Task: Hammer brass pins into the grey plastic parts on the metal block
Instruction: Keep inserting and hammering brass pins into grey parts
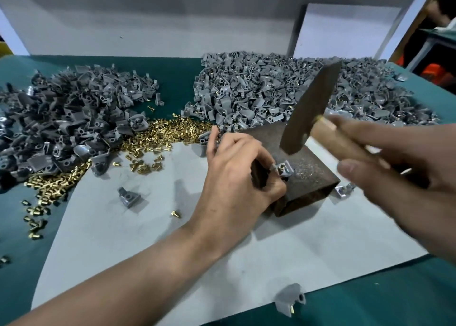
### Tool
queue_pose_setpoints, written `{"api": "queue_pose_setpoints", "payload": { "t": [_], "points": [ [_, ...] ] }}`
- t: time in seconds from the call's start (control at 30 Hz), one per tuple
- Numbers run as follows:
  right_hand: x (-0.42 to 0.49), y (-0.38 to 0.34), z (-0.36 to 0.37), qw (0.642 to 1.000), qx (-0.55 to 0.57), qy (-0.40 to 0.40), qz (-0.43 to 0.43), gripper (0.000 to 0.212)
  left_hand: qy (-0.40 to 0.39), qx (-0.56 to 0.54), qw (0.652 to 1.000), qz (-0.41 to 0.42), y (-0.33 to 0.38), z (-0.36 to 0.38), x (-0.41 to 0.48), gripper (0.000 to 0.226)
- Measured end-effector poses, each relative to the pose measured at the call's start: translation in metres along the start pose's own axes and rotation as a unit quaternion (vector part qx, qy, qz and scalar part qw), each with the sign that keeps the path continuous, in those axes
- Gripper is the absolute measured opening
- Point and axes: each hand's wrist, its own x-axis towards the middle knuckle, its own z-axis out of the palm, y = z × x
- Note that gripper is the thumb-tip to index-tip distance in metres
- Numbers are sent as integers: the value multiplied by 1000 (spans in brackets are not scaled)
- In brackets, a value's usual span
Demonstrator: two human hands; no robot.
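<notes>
With left hand point(237, 167) pinching the grey part point(285, 169) beside its pin point(280, 169), right hand point(394, 167) gripping the hammer point(308, 108) at one o'clock is risking striking fingers point(261, 153).

Grey plastic part point(285, 168), brass pin point(281, 169) seated in it, lies on the rusty metal block's point(313, 176) top, near-left edge

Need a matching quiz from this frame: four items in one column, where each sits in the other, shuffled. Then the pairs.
1. hammer
2. brass pin heap
3. grey part
4. metal block

A. standing on the white sheet
B. raised in the air, gripped by the right hand
C. on the block's top, pinched by the left hand
D. heaped mostly on the green mat

Pairs: 1-B, 2-D, 3-C, 4-A
</notes>
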Motion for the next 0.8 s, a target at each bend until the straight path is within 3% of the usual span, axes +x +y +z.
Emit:
{"api": "queue_pose_setpoints", "payload": {
  "t": [0.07, 0.17, 0.23, 0.43, 0.7, 0.8],
  "points": [
    [0, 4, -2, 1000, -3, 24, -18, 39, -2, -3, 1000, -1, -1, 0, 0, 10],
    [-4, 2, 0, 998, -43, -29, 25, 40, -6, -39, 999, -19, -1, 0, -1, 9],
    [-3, -4, -4, 999, -41, -20, 17, 42, -6, -66, 997, -34, 0, 0, 0, 10],
    [-5, -3, 3, 995, -100, -9, 10, 36, -4, -40, 999, -10, 0, 2, 1, 11],
    [-12, -5, 13, 985, -159, -43, 56, 64, 20, -76, 997, -8, 2, 2, 0, 10],
    [-12, -4, 10, 986, -156, -29, 59, 60, 39, -66, 997, 25, 1, 3, -1, 9]
  ]
}}
